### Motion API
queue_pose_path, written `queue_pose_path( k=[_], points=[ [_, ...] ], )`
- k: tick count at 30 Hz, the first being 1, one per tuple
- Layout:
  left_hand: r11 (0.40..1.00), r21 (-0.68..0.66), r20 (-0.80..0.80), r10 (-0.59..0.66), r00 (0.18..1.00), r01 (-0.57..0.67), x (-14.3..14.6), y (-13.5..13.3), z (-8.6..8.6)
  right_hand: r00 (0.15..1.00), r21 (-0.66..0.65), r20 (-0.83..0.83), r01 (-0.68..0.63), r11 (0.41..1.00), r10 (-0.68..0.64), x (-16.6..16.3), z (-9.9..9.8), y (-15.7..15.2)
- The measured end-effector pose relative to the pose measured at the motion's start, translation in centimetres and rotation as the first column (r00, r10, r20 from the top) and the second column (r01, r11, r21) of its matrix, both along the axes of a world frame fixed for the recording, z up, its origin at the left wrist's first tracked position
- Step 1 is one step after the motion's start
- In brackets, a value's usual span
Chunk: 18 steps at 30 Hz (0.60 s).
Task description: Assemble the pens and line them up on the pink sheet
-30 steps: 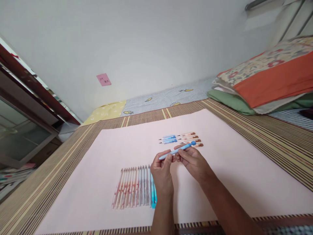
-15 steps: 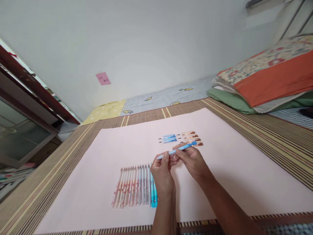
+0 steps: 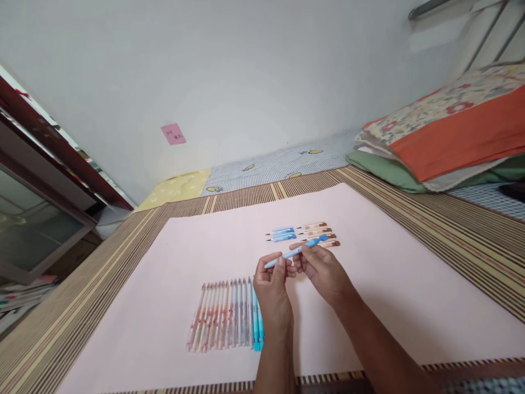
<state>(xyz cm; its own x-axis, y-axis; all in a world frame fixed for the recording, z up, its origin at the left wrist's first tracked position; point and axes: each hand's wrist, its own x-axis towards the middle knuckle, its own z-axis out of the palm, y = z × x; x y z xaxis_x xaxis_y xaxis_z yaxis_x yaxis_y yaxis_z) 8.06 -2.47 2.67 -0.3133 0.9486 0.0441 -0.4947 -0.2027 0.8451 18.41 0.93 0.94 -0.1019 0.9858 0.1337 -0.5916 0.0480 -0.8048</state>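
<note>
A: Both hands on it! The left hand (image 3: 271, 278) pinches the light blue pen (image 3: 292, 253) near its pale end, thumb against fingers, and the right hand (image 3: 328, 273) pinches it closer to the darker blue top!

B: And it's up over the pink sheet (image 3: 156, 295), tilted, top to the right, screening part of the brown-topped pens (image 3: 315, 225) beyond.

A: Just left of those, blue pens (image 3: 283, 237), dark tips pointing left!

B: Down by the left forearm, turquoise pens (image 3: 256, 323), partly covered, and right alongside, a neat row of pale pens (image 3: 219, 314), tips away from the person.

A: All of it on a striped mat (image 3: 100, 282)!

B: Farther out, checked cloth (image 3: 266, 163) along the wall (image 3: 262, 71), a pink note (image 3: 173, 133) up on it, and orange-banded bedding (image 3: 459, 139) piled far right!
</note>
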Motion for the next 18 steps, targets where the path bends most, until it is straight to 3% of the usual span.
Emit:
queue_pose_path(
  k=[4,10,18],
  points=[
    [1.000,0.010,-0.085,-0.004,0.996,0.005,-0.1,-0.1,-0.1,0.998,-0.004,-0.065,-0.023,1.000,0.022,0.1,0.2,0.0],
    [0.998,-0.037,-0.202,0.042,0.978,-0.051,0.2,-0.4,0.1,0.994,-0.052,0.059,0.098,0.994,-0.095,0.6,0.2,0.1],
    [0.995,-0.082,-0.196,0.031,0.980,-0.048,0.4,-0.5,0.4,0.989,0.002,0.129,0.072,0.997,-0.072,1.1,0.4,-0.1]
  ],
)
